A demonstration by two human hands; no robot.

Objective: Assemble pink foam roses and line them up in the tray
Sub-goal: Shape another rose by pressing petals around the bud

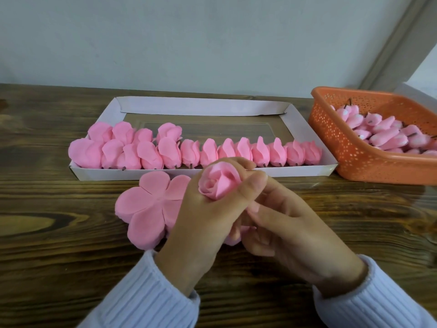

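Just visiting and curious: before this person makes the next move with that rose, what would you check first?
1. Grip: ok. The left hand curls its fingers and thumb round the rose.
2. Support: the right hand pinches the rose's lower pink part. How securely, cannot tell.
3. Petals closed all round: cannot tell, the underside is hidden.
4. Room in the tray: ok. The front row looks full, but the back row is bare to the right.
5. Petal supply: ok. The petal stack lies on the table beside the left hand.
6. Bud supply: ok. The basket holds many buds.
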